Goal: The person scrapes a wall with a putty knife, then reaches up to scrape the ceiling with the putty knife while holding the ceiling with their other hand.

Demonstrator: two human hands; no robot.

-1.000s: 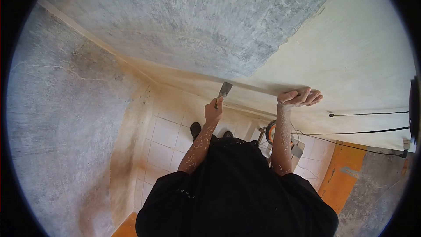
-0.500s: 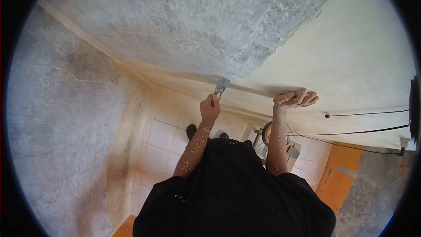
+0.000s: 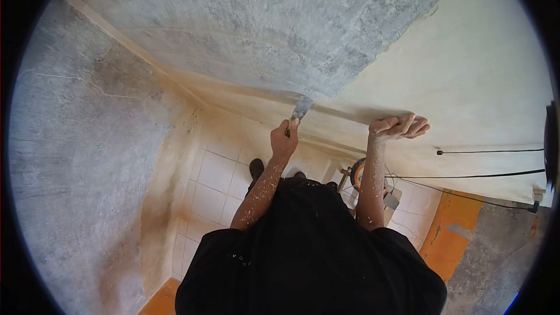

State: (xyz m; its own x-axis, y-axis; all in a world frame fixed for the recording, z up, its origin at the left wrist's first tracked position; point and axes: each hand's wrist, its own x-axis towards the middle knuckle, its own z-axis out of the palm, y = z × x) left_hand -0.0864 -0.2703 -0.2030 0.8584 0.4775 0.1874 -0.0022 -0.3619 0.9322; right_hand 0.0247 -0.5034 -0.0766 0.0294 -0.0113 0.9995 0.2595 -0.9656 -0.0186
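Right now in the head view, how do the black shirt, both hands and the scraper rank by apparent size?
Largest to smallest:
1. Black shirt
2. Right hand and left hand: too close to rank
3. Scraper, partly covered by the left hand

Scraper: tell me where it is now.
In the head view, the scraper is just above centre, in the left hand, near the lower edge of the grey patch.

Wall (image 3: 251, 35): mottled grey, cream at right. Scraper (image 3: 301, 107): grey blade. Forearms (image 3: 261, 193): white flecks. Shirt (image 3: 315, 251) black; tiles (image 3: 219, 172) pale.
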